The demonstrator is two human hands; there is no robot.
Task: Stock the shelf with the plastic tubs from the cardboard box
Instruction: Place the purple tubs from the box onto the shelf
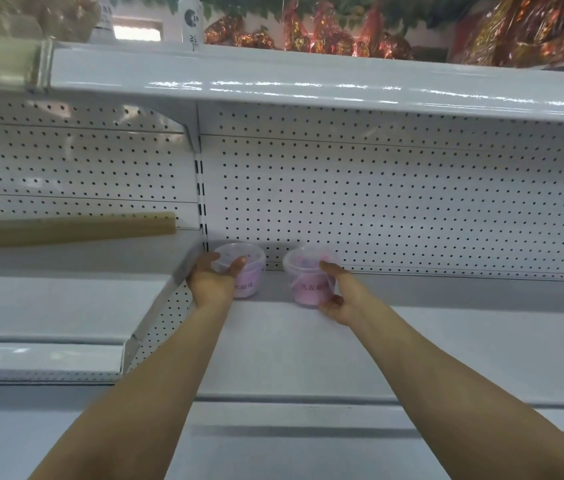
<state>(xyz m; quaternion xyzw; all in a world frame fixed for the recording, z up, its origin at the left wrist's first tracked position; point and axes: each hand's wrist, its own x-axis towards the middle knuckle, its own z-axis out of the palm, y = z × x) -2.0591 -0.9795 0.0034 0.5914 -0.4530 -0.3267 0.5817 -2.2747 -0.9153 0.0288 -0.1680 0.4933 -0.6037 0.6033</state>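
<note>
Both arms are stretched deep into the white shelf [412, 334], and each hand has a plastic tub. The left hand [209, 282] curls over the rim of the left tub [247, 271], thumb and fingers wrapped across its top edge, right in the back corner by the upright. The right hand [337, 299] clamps the right tub [308, 277] from the side, fingers under its base and up along its wall. Both tubs, clear with pink contents and printed labels, sit close to the perforated back panel [412, 202], near each other but not touching. Whether the bases are fully down on the board is hard to say from this angle; they look seated or very nearly so.

So these two are as good as placed, and they are the only tubs on this level. The rest of the shelf runs bare to the right, so most of the stocking looks ahead. The cardboard box is out of view, so what remains in it is unknown.
</note>
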